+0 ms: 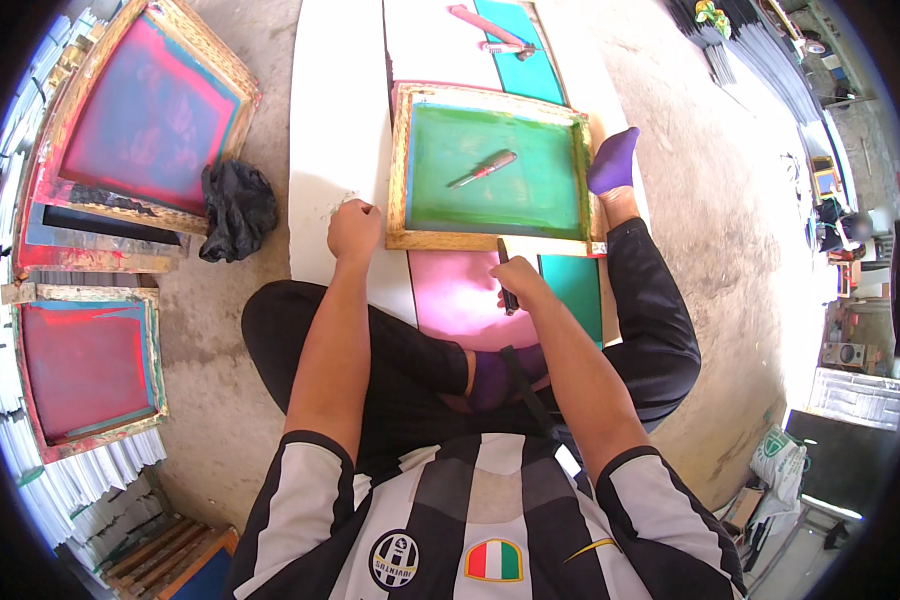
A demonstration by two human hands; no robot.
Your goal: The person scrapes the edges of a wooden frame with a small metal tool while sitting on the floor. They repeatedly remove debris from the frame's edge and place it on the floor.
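A screen-printing frame (495,242) with a wooden border and green-stained mesh lies flat on the boards before me. At its near edge, my right hand (515,282) is closed around a dark-handled tool (510,300); the tool's working end is hard to make out. My left hand (354,230) is closed, beside the frame's near left corner over a white board (335,150); its fingers hide whatever may be in them. A slim tool with a reddish and grey handle (485,168) rests on the green mesh.
My purple-socked foot (613,160) sits against the frame's right side. A pink-handled, hammer-like tool (490,30) lies beyond the frame. At left are a large red-and-blue screen (150,110), a black plastic bag (238,208) and a smaller red screen (85,365).
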